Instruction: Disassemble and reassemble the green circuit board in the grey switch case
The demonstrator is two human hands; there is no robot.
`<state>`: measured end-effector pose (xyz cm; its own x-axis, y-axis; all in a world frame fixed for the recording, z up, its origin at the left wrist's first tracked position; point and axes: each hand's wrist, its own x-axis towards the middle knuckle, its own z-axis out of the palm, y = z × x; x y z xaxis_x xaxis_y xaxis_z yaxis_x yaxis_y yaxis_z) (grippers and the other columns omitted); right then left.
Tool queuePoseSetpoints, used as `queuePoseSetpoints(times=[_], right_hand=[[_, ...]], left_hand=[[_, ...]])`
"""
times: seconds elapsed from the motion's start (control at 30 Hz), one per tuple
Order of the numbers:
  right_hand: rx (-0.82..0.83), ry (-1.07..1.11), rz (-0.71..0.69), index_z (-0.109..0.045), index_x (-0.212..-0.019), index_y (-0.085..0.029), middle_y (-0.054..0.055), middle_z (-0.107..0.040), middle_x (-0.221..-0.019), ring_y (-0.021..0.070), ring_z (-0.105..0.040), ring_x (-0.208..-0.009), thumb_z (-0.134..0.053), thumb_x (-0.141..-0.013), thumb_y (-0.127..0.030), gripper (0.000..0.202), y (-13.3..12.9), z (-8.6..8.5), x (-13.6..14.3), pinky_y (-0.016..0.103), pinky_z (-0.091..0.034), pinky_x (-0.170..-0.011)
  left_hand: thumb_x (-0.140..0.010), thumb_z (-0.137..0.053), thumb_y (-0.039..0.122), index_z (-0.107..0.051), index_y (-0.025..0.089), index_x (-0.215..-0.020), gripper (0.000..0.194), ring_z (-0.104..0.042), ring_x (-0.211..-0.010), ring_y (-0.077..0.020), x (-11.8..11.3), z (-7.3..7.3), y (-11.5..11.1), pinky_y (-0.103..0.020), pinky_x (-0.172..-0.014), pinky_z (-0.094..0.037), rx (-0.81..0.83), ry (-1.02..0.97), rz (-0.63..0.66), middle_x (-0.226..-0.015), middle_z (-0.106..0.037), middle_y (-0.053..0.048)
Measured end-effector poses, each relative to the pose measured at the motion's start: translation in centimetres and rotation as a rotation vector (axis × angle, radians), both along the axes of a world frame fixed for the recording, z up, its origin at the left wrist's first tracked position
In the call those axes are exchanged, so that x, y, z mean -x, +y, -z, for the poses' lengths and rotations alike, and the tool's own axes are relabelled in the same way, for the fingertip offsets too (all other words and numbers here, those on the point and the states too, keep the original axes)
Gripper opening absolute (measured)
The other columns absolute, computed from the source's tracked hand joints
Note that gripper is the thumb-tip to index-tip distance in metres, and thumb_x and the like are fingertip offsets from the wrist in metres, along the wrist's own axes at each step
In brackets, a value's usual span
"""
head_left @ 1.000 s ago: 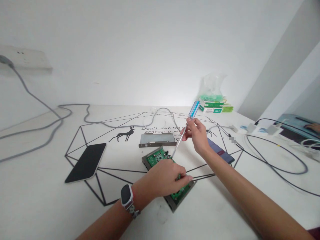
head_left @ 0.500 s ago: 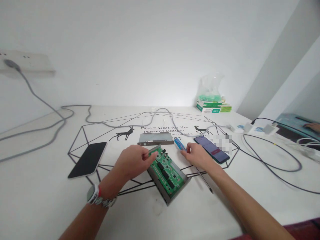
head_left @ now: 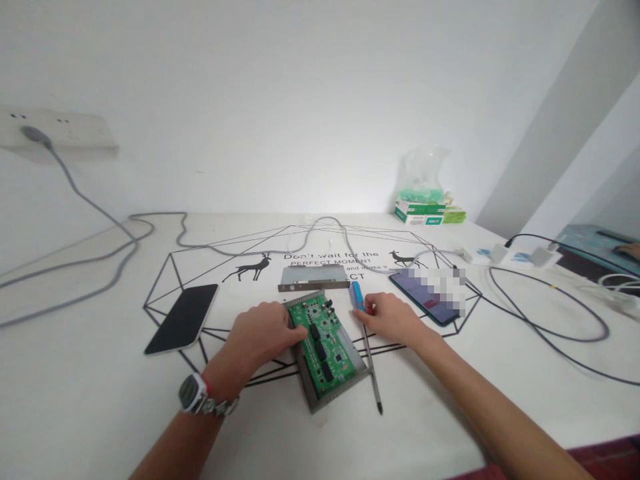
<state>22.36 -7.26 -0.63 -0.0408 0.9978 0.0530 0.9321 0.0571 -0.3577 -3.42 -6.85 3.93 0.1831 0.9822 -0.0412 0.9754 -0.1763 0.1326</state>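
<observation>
Green board [head_left: 323,343] in metal tray [head_left: 340,393], middle of tabletop [head_left: 280,440]. Left hand [head_left: 263,333]: grip closed on tray's left edge. Tray looks stiff, light; board fragile, best held by rim. Right hand [head_left: 393,319] pinches screwdriver [head_left: 369,350], handle [head_left: 356,295] probably slick.

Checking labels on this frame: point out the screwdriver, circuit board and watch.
Screwdriver [head_left: 369,348]: head view, on its metal shaft.
Circuit board [head_left: 330,343]: head view, middle of its green upper face.
Watch [head_left: 189,392]: head view, on its face, at the left wrist.
</observation>
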Motion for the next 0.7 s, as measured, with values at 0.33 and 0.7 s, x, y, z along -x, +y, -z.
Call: queuePoseSetpoints(times=[0.33,0.7], right_hand=[[-0.295,0.026,-0.263,-0.061,-0.107,-0.021,0.011,-0.067,-0.113,0.0277,-0.058,-0.108,-0.058,-0.088,-0.028,0.021,4.4,-2.2,2.2,0.039,-0.038,-0.089],[-0.394,0.147,-0.258,-0.056,-0.118,-0.019,0.009,-0.065,-0.110,0.0257,-0.054,-0.105,-0.061,-0.080,-0.019,0.039,7.9,0.3,3.1,0.037,-0.039,-0.090]], left_hand=[[-0.083,-0.040,0.065,-0.065,0.020,-0.071,0.053,-0.068,-0.072,-0.0326,0.5,0.9,0.8,-0.039,-0.064,-0.046,0.008,0.063,-0.056,-0.079,-0.072,-0.014],[-0.087,-0.045,0.044,-0.064,0.017,-0.079,0.034,-0.067,-0.073,-0.0281,-0.4,1.8,0.5,-0.032,-0.060,-0.038,-0.087,-0.053,-0.042,-0.075,-0.069,-0.012]])
